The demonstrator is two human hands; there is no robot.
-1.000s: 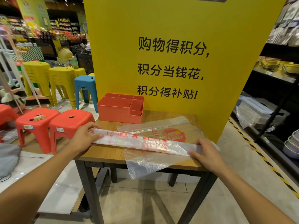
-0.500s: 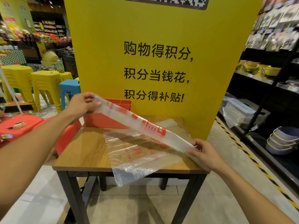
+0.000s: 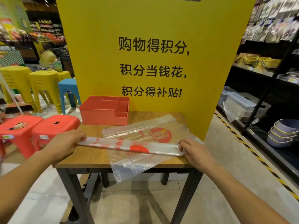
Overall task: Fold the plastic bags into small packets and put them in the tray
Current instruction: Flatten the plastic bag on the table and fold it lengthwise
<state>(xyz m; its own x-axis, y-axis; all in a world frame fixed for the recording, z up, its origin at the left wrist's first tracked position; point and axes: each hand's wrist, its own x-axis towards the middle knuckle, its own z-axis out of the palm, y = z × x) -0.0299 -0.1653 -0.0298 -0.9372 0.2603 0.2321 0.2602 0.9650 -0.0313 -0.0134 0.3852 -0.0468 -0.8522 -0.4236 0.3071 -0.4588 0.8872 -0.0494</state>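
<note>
Shop aisle, with a tall yellow board [image 3: 145, 21] printed in black characters standing behind a wooden counter [image 3: 90, 157]. Far left you have stacked yellow stools [image 3: 42, 81], a blue stool [image 3: 68, 88] and, nearer, two red stools [image 3: 55, 126] just beside the counter's left edge. Your left hand [image 3: 64, 143] reaches in over that edge, fingers bent down onto the left end of the folded bag [image 3: 129, 146]; it is blurred, so you cannot tell whether the thumb sits under the plastic. At the back left of the counter, against the board, stands the coral tray [image 3: 103, 113] with its several compartments, apart from both bags. The folded bag lies as a long narrow strip across the front half of the counter, red print showing through, running from one hand to the other. Under it a loose bag [image 3: 145, 131] lies flat and unfolded, one corner up toward the board, the other hanging over the counter's front edge. Your right hand [image 3: 195, 152] pinches the strip's right end between fingertips and thumb near the counter's right front corner. Far right, dark shelves [image 3: 258, 75] carry yellow baskets and stacked pans [image 3: 283, 133].
</note>
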